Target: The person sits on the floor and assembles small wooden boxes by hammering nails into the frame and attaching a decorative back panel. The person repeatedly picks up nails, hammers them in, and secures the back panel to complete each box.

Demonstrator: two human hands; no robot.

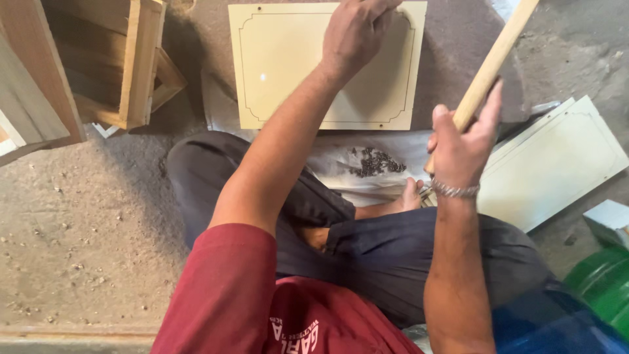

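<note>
Two hands — left hand point(357, 33) pressing cream panel point(288, 72) | right hand point(458, 147) gripping wooden handle point(491, 65)

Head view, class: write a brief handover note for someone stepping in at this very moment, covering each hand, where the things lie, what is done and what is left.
Left hand: fingertips pressed on the top edge of the cream panel, which lies flat on a brown mat.
Right hand: closed round a wooden handle, raised; its head is out of view.
Small dark nails lie heaped on a sheet by the person's foot. A second pale panel lies to the right.
Done: panel set on the mat.
Left: cannot tell from this view.
</note>
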